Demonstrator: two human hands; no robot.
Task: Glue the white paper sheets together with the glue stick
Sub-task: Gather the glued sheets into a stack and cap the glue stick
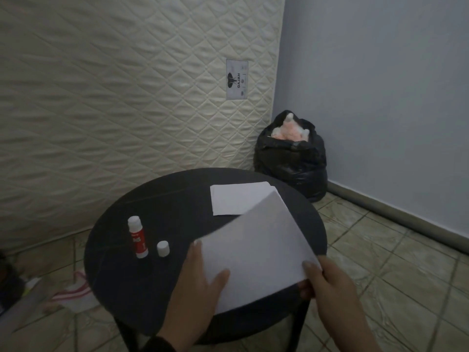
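Right grip: your right hand (pixel 327 283) pinches the near right corner of the white paper sheet (pixel 256 247), thumb on top, fingers curled beneath.
Left grip: your left hand (pixel 200 280) lies with straight fingers against the sheet's left edge, thumb pressed on its near face; it is not curled round the paper.
Held sheet: tilted, its far corner raised above the surface (pixel 152 199) and overlapping the view of the second sheet.
Second sheet: more white paper (pixel 233 201) lies flat toward the far side of the round dark surface.
Glue stick: the glue stick (pixel 137 237) stands upright and uncapped, left of your hands.
Cap: its white cap (pixel 162 248) stands just beside it, apart.
Beyond: a quilted mattress (pixel 114 97) leans upright, a black bag (pixel 291 158) in the corner.
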